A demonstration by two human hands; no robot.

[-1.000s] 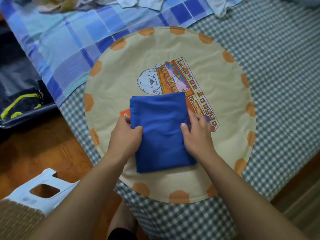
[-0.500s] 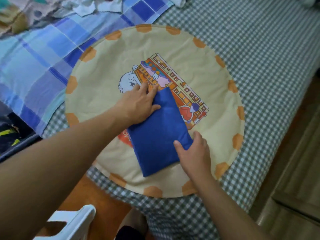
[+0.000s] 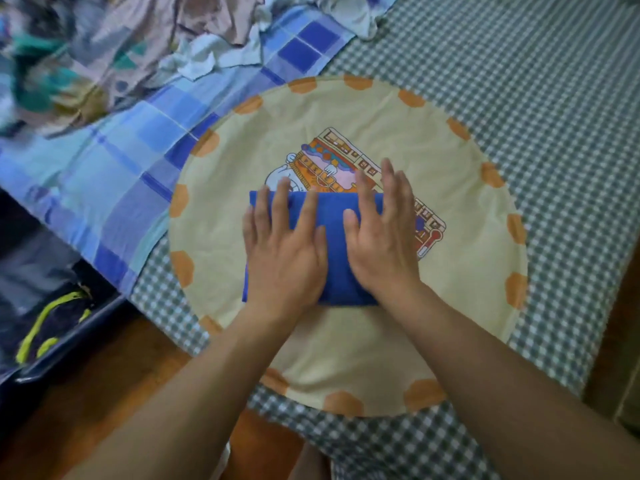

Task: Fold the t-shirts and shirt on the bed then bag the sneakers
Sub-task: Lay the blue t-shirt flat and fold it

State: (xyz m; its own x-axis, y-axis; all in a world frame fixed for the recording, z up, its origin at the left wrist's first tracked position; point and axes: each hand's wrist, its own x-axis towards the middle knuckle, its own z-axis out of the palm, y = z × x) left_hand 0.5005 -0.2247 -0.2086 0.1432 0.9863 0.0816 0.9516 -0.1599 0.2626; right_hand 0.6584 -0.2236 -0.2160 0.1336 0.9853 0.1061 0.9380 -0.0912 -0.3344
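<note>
Folded blue t-shirt (image 3: 332, 216) lies on a round cream mat (image 3: 450, 306) atop the gingham-covered bed (image 3: 554, 98); left hand (image 3: 284, 251) and right hand (image 3: 381, 244) press it, fingers flat. Wooden floor (image 3: 104, 358) below.

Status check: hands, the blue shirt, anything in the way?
Left hand and right hand flat, pressing. Folded blue t-shirt lies on the round cartoon mat. Nothing blocking; unfolded clothes pile far left.

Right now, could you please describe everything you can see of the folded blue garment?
The folded blue cloth garment is plain, soft-looking fabric, folded into a compact rectangle lying flat on the round cream mat with orange spots, partly covering its cartoon print. The left hand and right hand both press on it with straight, spread fingers.
</note>
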